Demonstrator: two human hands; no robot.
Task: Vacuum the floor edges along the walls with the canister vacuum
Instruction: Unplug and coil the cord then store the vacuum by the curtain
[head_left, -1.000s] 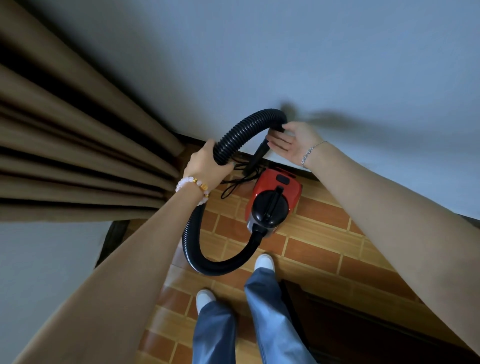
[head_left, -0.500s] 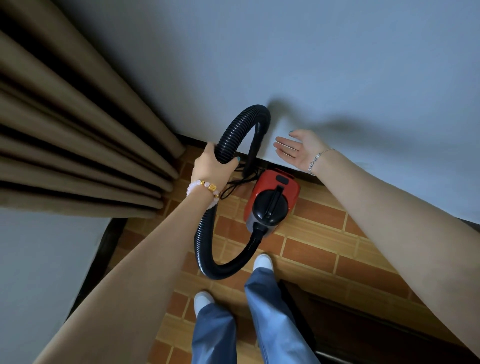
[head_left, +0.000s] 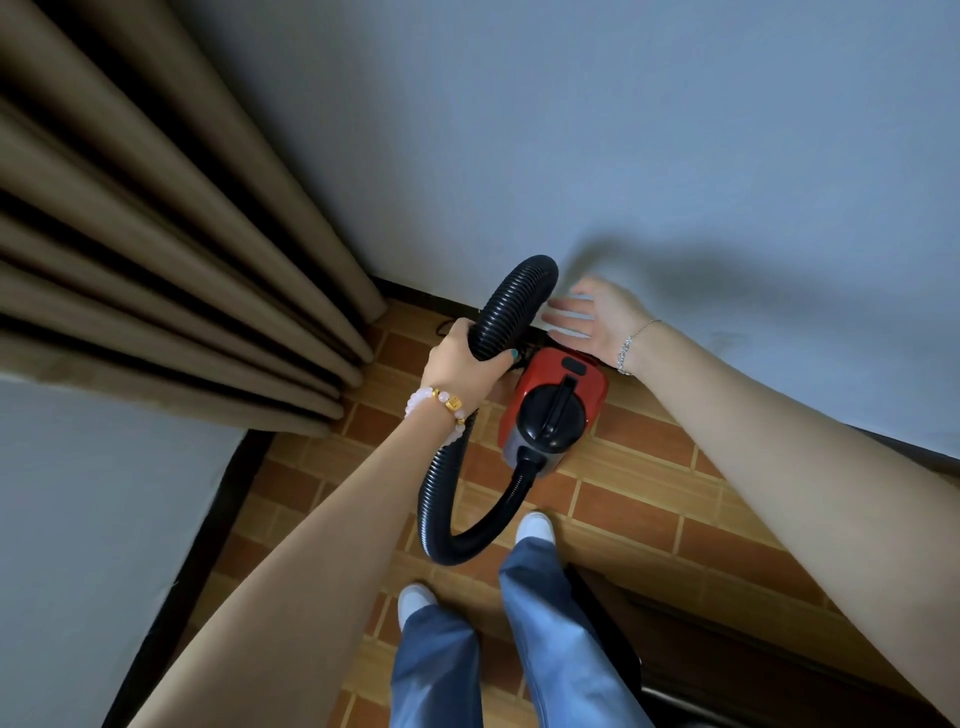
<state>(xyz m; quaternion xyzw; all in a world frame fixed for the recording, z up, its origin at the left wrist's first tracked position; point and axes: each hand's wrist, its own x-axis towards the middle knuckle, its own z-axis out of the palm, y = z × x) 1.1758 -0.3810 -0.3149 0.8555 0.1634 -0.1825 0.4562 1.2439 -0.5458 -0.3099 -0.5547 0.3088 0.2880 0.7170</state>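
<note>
Red plastic with a black top and handle, the vacuum is seen on the brick-patterned floor, set just beside the dark skirting at the foot of the pale wall. A black ribbed hose is led from the end nearer the feet, looped out to the left and carried up into an arch above the machine. The hose is gripped by the left hand, fingers and thumb curled round it just below the arch; a bracelet of pink beads is worn on that wrist. The right hand is held flat beside the top of the arch, fingers straight and slightly apart, close to the wall — whether the fingertips touch the hose is hidden by motion blur. A thin silver chain is worn on the right wrist. The far end of the hose cannot be made out behind the arch. A brown curtain is hung in deep folds on the left, its hem reaching down near the corner. White shoes and blue jeans are seen at the bottom — one shoe just beside the hose's loop.
</note>
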